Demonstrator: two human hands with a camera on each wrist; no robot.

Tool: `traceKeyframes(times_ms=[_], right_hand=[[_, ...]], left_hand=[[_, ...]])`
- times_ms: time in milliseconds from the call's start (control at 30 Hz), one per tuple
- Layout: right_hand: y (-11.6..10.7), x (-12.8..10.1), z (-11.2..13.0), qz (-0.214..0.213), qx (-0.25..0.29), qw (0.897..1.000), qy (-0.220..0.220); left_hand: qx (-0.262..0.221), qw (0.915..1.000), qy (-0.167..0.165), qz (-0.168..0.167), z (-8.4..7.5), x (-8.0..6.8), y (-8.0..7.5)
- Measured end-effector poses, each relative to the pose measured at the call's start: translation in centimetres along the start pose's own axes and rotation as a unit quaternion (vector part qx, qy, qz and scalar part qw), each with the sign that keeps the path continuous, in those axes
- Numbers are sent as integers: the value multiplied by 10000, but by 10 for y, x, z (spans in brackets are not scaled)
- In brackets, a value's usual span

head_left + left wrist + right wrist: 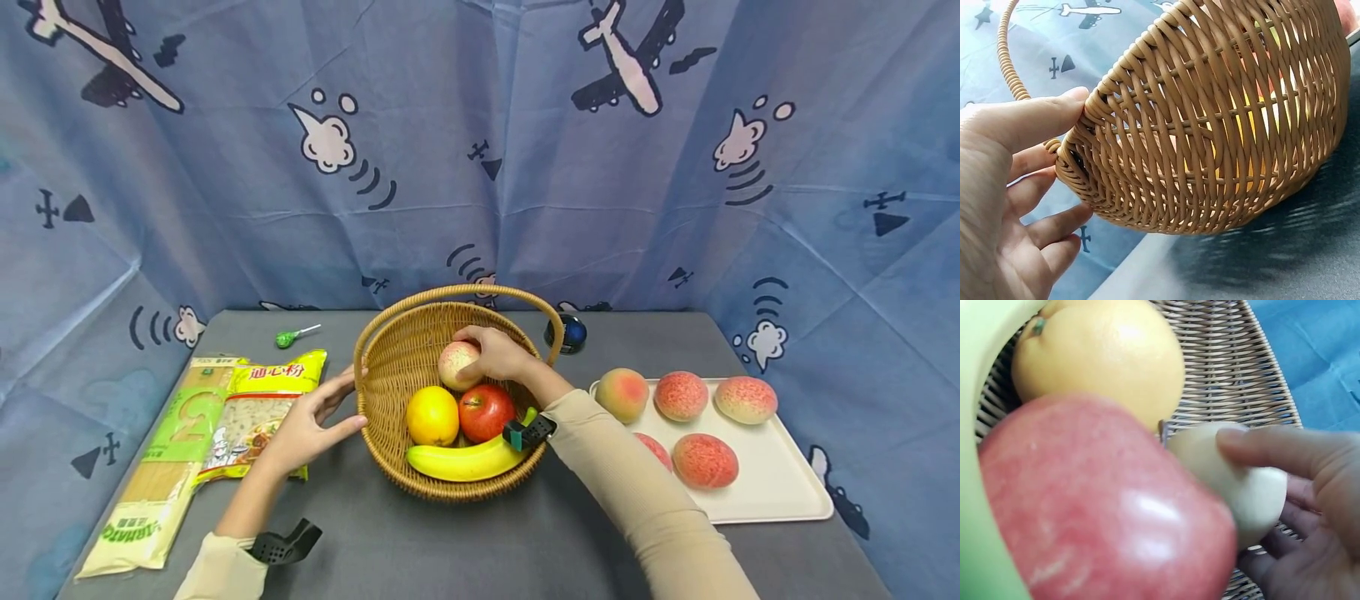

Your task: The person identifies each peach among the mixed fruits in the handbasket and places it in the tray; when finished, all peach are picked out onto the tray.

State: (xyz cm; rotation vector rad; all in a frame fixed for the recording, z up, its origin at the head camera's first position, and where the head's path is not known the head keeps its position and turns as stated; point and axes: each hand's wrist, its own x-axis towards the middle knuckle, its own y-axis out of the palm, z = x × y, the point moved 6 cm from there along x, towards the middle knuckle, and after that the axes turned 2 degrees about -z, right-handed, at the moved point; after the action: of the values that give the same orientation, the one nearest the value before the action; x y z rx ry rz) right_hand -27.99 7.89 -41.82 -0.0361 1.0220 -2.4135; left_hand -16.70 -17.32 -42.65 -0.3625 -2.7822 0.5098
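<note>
A wicker basket (390, 375) with a hoop handle stands mid-table and holds an orange (432, 415), a red apple (486, 412) and a banana (461, 461). My right hand (497, 353) reaches into it and grips a pale peach (456, 363) above the other fruit; in the right wrist view the fingers (1272, 450) curl round the peach (1254, 487) beside the apple (1104, 506) and orange (1100, 359). My left hand (315, 417) rests open against the basket's left wall, thumb (1041, 115) on the rim of the basket (1210, 125).
A white tray (772, 483) at right carries several peaches (681, 395). Two pasta packets (247, 412) lie at left, with a green lollipop (288, 337) behind them. A dark round object (572, 332) sits behind the basket. Blue cloth walls enclose the grey table.
</note>
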Motion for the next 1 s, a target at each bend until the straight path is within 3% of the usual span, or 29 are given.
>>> traceKeyframes(times_ms=[167,400,667,833,1000], right_hand=[[-3,-2,10,-63,397,9986,-355],[-9,-11,23,116,827,9923,-919],[-17,-24,43,372,1859,9682,-1631],[-27,-39,55,462,2028,9575,-1999],[-37,-60,61,497,1999,9551,-2132]], left_hand=[[-52,9996,253,-80,0,0,0],[-133,9995,254,-114,0,0,0],[-100,9994,327,-68,1,-1,-1],[-91,9995,285,-46,3,-2,-1],[-88,9999,82,-48,3,-1,-2]])
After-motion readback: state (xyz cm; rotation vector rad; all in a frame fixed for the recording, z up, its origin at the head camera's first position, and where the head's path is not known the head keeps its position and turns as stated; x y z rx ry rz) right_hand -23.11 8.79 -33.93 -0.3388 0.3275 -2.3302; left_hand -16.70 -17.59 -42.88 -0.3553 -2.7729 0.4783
